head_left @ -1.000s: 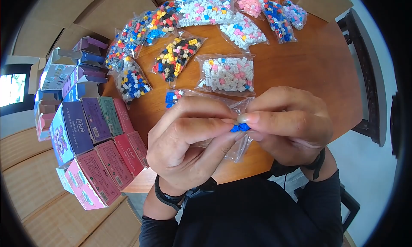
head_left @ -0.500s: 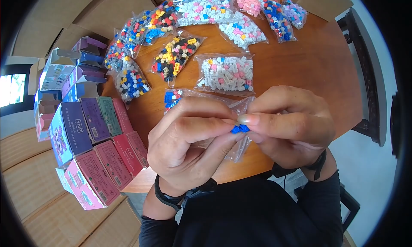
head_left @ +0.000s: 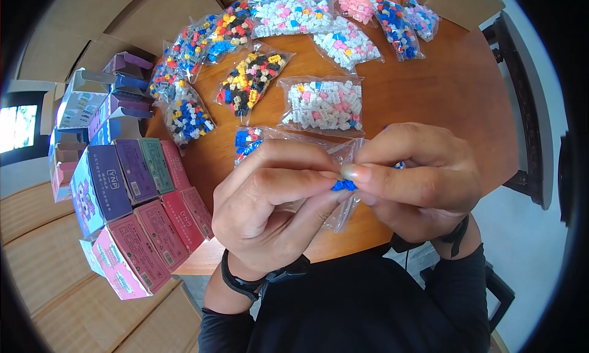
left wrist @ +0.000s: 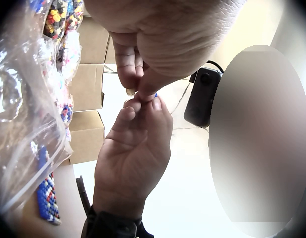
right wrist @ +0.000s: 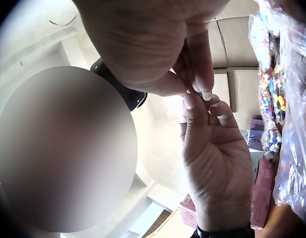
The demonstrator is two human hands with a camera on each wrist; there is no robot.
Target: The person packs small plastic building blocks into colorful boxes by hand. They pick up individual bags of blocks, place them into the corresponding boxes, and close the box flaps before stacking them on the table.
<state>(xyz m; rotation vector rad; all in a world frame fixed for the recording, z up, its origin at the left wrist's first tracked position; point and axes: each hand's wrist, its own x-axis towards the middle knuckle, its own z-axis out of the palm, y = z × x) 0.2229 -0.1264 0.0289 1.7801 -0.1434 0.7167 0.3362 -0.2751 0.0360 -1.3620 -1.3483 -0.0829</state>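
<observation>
Small blue building bricks [head_left: 345,185] sit between the fingertips of both hands, mostly covered by them. My left hand [head_left: 264,206] pinches them from the left between thumb and forefinger. From the right, my right hand [head_left: 423,181] pinches them with its thumb and forefinger, the nails meeting the left fingertips. Beneath the hands lies a clear plastic bag [head_left: 338,221], with blue and red bricks [head_left: 246,138] showing at its far left. A blue studded piece with white and red studs [left wrist: 47,196] appears beside the bag in the left wrist view, largely hidden behind the right hand in the head view.
Bags of white and pink bricks [head_left: 325,104] and of black and yellow bricks [head_left: 254,80] lie beyond the hands on the wooden table [head_left: 442,95]. More brick bags line the far edge. Printed boxes [head_left: 138,242] crowd the left, with cardboard cartons [head_left: 153,22] behind.
The right hand has shifted slightly to the right and tilted, uncovering a little of the blue studded piece behind it. Both hands keep their pinch on the blue bricks.
</observation>
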